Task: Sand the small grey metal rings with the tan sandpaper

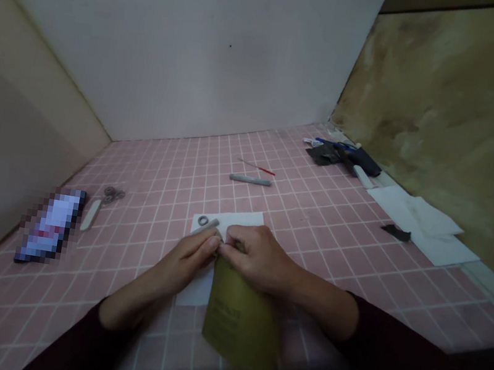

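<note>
My right hand (pixel 259 256) is closed on the top edge of a yellow-olive sheet of sandpaper (pixel 241 322), which hangs toward me with faint print on its face. Fingertips of my left hand (pixel 186 257) are pinched close to my right fingers, at the sheet's upper corner; the small thing between them is too hidden to make out. Under both hands lies a white sheet of paper (pixel 194 294). A grey ring (pixel 202 220) rests on its far left part. Beside it a short grey rod (pixel 206 227) shows just beyond my left fingers.
Farther off lie a grey tube (pixel 250 180) and a thin red-handled tool (pixel 265 170). To the left are a phone (pixel 53 226), a white file-like strip (pixel 91 215) and several grey rings (pixel 113 194). Dark scraps (pixel 324 153) and white papers (pixel 423 225) lie right, along the wall.
</note>
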Tool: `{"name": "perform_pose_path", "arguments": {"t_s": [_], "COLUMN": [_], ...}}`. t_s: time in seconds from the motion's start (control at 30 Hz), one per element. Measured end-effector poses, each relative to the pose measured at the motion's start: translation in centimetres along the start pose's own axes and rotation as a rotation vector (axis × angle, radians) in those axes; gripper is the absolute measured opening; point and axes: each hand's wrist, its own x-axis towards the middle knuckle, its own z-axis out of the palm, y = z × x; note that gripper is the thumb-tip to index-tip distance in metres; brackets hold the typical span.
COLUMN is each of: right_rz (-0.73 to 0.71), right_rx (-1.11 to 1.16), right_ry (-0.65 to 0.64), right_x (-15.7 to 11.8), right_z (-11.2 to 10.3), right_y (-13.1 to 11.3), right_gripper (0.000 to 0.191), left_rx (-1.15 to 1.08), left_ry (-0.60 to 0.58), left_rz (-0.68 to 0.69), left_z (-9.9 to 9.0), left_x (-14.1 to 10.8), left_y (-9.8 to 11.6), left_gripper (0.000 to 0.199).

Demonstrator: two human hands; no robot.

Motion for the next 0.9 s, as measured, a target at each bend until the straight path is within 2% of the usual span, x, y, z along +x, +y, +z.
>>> {"name": "perform_pose_path", "arguments": {"t_s": [0.1,0.17,0.2,0.3,0.37,0.4,0.5,0.57,0.6,0.7,0.77,0.83,0.9], "right_rz": [0.193,0.275,0.256,0.059,-0.002,0.024,0.246,0.325,0.304,0.099,0.021,0.089,0.243], "right_rx": [0.295,0.378,0.333,0.056,-0.013,0.028,0.348,0.465,0.427,0.117,0.034,0.175,0.398], "right_ry": [-0.178,-0.256,-0.233,-0.054,0.002,-0.017,-0.211,-0.293,-0.269,-0.072,-0.008,-0.082,-0.236], "right_x": [0.2,0.3,0.3,0.1,0.0,0.0,0.3,0.4,0.3,0.1,0.0,0.1,0.3], "right_z": [-0.3,-0.4,-0.4,-0.1,0.1,0.1,-0.2,-0.3,-0.4,-0.3,-0.2,-0.2,-0.4], "right_y": [0.0,0.0,-0.1,-0.2,-0.2,-0.1,0.0,0.0,-0.1,-0.4,-0.5,-0.4,-0.2], "right_gripper": [0.026,0.027,0.027,0.027,0.027,0.026,0.024,0.026,0.027,0.026,0.026,0.027,0.027], "left_rx": [0.067,0.107,0.101,0.039,0.030,0.044,0.113,0.134,0.121,0.024,-0.015,0.013,0.075], "left_ry": [0.084,0.094,0.077,-0.008,-0.020,-0.001,0.102,0.124,0.112,0.002,-0.018,0.038,0.106], "left_rz": [0.091,0.107,0.093,0.012,0.003,0.022,0.124,0.138,0.117,-0.003,-0.025,0.029,0.107], "left_z": [0.2,0.3,0.2,0.0,0.0,0.0,0.2,0.3,0.2,-0.1,-0.1,0.0,0.2], "left_x": [-0.2,-0.3,-0.2,-0.1,-0.1,-0.2,-0.4,-0.5,-0.4,-0.2,-0.1,-0.3,-0.5], "left_y": [0.6,0.8,0.7,0.1,0.0,0.1,0.6,0.7,0.6,-0.1,-0.3,0.0,0.5], "left_gripper": [0.030,0.029,0.030,0.033,0.032,0.032,0.029,0.029,0.030,0.035,0.036,0.034,0.032]}}
